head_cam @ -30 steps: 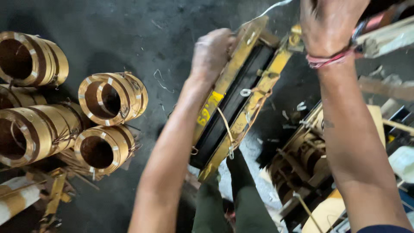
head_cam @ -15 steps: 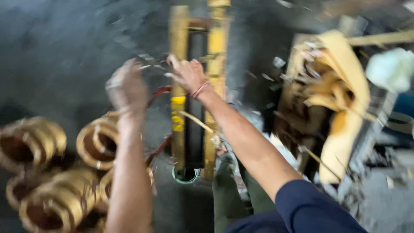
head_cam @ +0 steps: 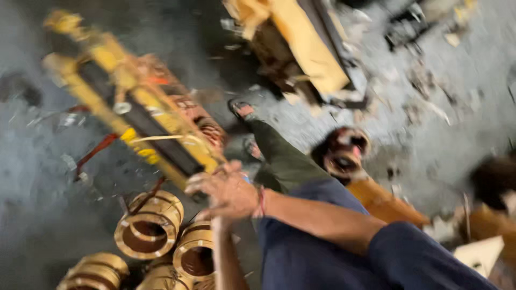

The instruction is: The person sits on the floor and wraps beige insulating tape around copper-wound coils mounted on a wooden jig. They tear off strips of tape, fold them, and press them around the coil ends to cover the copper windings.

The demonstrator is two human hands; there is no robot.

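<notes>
Head view: right hand [head_cam: 228, 192] grips the yellow frame's [head_cam: 134, 113] near end.

The dark grey concrete floor [head_cam: 37, 215] was dirty and dotted with little pale scraps. Round brass-coloured wire coils [head_cam: 149, 224] sat on it in a bunch. A long yellow and black metal frame [head_cam: 134, 115] lay nearby. A broken yellow machine part [head_cam: 306, 48] rested farther off.

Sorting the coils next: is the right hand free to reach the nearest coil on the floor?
Probably not at once: the right hand grips the yellow frame. The coil lies just below it, uncovered.
</notes>
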